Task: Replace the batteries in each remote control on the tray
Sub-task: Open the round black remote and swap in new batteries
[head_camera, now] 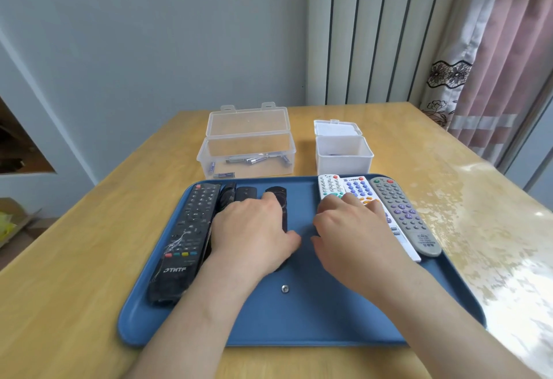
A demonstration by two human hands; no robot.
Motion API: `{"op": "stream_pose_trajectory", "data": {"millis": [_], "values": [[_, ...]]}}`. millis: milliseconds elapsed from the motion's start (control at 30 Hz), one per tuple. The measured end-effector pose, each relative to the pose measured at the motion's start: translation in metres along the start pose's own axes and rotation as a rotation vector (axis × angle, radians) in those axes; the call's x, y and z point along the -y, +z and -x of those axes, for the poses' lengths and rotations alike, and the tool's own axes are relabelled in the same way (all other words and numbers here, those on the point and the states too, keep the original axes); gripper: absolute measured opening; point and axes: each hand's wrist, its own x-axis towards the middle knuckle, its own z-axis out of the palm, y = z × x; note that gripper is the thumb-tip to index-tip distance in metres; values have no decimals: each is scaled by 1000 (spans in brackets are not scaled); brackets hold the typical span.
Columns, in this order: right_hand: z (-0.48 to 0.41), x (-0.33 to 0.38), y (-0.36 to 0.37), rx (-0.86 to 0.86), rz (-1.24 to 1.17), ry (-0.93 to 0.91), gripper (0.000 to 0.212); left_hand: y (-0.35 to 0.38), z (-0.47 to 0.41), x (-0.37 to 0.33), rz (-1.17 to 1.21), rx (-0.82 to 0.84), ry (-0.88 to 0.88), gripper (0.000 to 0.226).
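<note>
A blue tray (pixel 299 319) holds several remotes. On its left lie a long black remote (pixel 185 238) and three slimmer black ones (pixel 276 196). My left hand (pixel 254 232) rests flat over the slim black remotes, fingers fairly straight. On the right lie two white remotes (pixel 329 185) and a grey remote (pixel 404 214). My right hand (pixel 350 229) lies over the white ones, fingers spread and slightly bent, gripping nothing that I can see. A clear box (pixel 248 151) behind the tray holds loose batteries (pixel 254 159).
A small white box (pixel 344 154) with its lid open stands behind the tray's right side. A small metal stud (pixel 285 289) sits in the tray's middle. The wooden table (pixel 89 259) meets a wall at the back; curtains hang at right.
</note>
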Motion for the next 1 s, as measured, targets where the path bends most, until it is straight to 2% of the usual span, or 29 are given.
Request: {"op": "stream_pose_trajectory", "data": {"millis": [100,167,233,300,333,367,400,500,633,800,900,1000], "values": [[-3,-3,5,-45,-22,50,19,-3,-3,3,192,32,-67,37],[-5,-6,5,-146,-223,61,26,-5,-9,7,512,59,-165,36],[-7,-5,-1,-183,-742,126,20,-6,-12,9,954,61,-221,37],[-8,0,-10,7,-1388,212,19,-4,-13,7,1235,77,-198,37],[-7,1,-10,127,-1595,245,27,-4,-12,5,1318,109,-165,35],[-7,2,-10,197,-1682,253,31,-6,-9,2,1383,140,-131,29],[-6,3,-10,200,-1726,251,33,-9,-8,0,1455,174,-102,21],[-4,3,-10,109,-1791,279,32,-7,-7,1,1574,187,-88,26],[-4,4,-13,82,-1791,293,27,-4,-7,-1,1385,41,-46,28],[-4,0,-16,116,-1897,291,32,-2,-5,-5,1373,79,44,32],[-4,-1,-14,106,-1938,247,28,-4,-2,-11,1434,66,45,32],[-5,4,-10,7,-1907,201,27,-4,1,-17,1550,72,-25,39]]}}
